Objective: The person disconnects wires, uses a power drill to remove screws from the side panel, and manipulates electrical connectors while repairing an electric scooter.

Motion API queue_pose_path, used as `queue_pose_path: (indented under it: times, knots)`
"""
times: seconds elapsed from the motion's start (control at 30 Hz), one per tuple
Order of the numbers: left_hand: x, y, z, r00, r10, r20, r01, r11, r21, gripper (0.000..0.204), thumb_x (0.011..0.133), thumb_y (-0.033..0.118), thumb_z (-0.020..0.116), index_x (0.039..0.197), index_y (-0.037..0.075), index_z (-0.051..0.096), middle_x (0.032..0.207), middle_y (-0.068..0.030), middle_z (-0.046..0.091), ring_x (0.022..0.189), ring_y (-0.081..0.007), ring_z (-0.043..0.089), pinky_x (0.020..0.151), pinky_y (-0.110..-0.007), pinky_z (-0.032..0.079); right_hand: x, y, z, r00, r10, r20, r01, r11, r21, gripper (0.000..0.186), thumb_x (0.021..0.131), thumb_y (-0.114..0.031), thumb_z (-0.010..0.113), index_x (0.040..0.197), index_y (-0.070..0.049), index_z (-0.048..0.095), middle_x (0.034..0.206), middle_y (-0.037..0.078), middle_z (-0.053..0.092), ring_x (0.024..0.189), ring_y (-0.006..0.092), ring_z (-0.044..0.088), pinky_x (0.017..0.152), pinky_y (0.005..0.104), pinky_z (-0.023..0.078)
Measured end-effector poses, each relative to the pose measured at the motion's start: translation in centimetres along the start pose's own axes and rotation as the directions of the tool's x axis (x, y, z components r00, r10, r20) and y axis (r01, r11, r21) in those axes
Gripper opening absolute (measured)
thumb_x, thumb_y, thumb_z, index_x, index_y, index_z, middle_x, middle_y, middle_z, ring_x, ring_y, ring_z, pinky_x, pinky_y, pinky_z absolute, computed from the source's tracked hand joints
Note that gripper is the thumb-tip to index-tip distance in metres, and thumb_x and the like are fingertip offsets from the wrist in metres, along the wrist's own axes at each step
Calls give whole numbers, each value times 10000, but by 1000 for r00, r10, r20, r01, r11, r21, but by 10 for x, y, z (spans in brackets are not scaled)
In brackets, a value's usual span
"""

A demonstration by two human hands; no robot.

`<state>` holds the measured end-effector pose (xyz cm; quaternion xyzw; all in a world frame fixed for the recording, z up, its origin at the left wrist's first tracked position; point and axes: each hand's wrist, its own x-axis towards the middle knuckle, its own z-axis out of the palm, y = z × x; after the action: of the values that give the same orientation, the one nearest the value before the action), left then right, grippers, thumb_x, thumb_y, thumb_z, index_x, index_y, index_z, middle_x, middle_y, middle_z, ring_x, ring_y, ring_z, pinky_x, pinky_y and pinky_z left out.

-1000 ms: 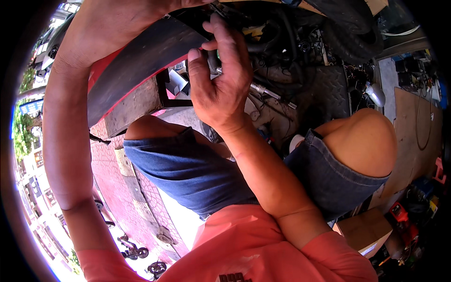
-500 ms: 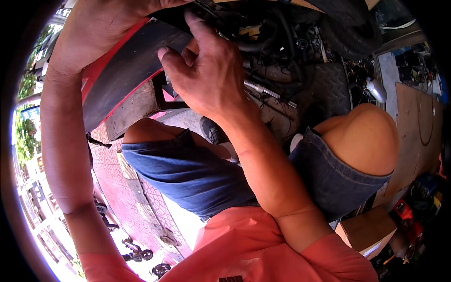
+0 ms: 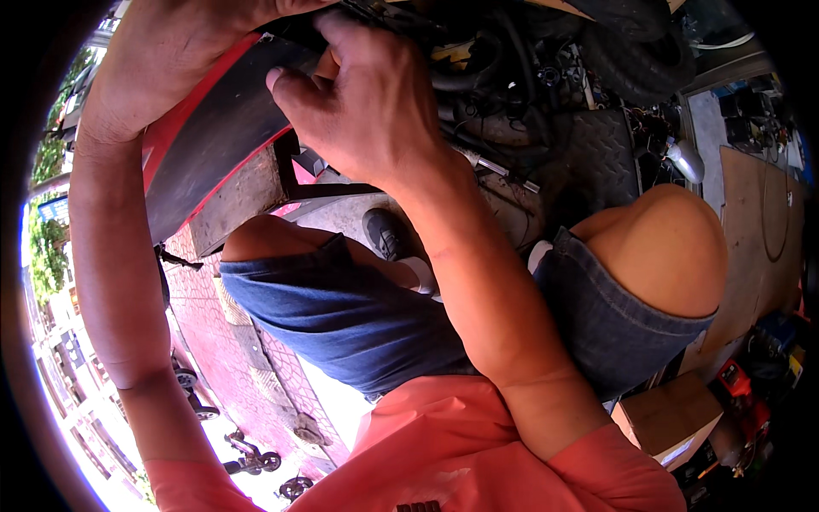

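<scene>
A black-and-red body panel (image 3: 226, 128) slants across the upper left. My left hand (image 3: 183, 51) arches over its top end, its fingers cut off by the upper edge, so what it touches is hidden. Right of the panel is my right hand (image 3: 367, 107), back toward me, thumb held apart and index finger reaching up to dark parts at the top. I see nothing between that thumb and finger; the other fingers are partly hidden. Beyond the right wrist lie dark hoses (image 3: 516, 60) and a metal rod (image 3: 508, 175).
A textured black footboard (image 3: 597, 154) and a tyre (image 3: 640, 68) are at the upper right. My bent knees frame the workspace, a dark shoe (image 3: 384, 235) between them. A cardboard box (image 3: 670, 418) stands at the lower right; small wheeled frames (image 3: 252, 456) are at the lower left.
My right hand has shifted slightly left and up, showing more of the shoe beneath it. The left hand has barely moved.
</scene>
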<state>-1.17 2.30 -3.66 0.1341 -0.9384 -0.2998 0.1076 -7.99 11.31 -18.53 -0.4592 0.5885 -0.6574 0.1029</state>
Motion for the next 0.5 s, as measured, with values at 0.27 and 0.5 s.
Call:
queue_pose_path:
  times: [0.27,0.5]
  knots:
    - [-2,-11,-7,1000,1,1,-1,994,109,325,903,229,900,1024,-40,765,966,-117,756,884,-212,722,796,-344,583,-27,9,6,985,35,-167,14,960,280,213,949,-80,734,1106,63,726,800,95,743,696,146,706,622,317,563]
    - [-4,20,2,985,171,34,-170,897,409,309,899,240,874,1020,-26,772,930,-121,739,861,-207,716,776,-347,575,-30,75,-4,739,596,-314,-250,675,694,139,1006,-149,652,1011,-29,722,860,21,696,803,118,620,763,279,496]
